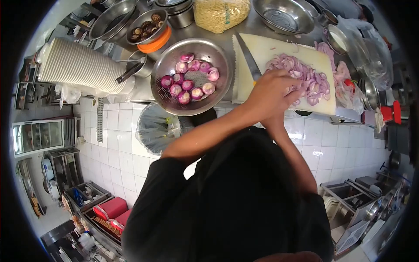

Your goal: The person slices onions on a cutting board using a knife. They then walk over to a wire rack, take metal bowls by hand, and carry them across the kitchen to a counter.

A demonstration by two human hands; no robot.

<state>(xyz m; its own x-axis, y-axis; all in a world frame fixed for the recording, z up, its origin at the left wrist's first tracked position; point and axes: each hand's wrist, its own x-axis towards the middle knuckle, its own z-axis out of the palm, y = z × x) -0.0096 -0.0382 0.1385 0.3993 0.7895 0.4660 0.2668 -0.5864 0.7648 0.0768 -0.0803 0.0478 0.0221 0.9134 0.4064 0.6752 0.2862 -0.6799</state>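
Observation:
My left hand (273, 89) reaches across the white cutting board (247, 94), its fingers stretched out and slightly apart at the near edge of a heap of sliced purple shallots (316, 83). Below and partly behind it is my right hand (274, 122); its fingers are hidden. A knife (248, 54) lies along the board's left side, its blade pointing away. Its handle runs under my left hand, so I cannot see whether anything grips it. Left of the board, a perforated steel bowl (159, 85) holds several whole peeled shallots (187, 85).
A bag of noodles (221, 15), a steel colander (283, 17) and a bowl of mushrooms (147, 29) stand behind. At left lies a long stack of white containers (80, 65). A lined bin (152, 131) is below the counter; plastic bags (366, 48) are at right.

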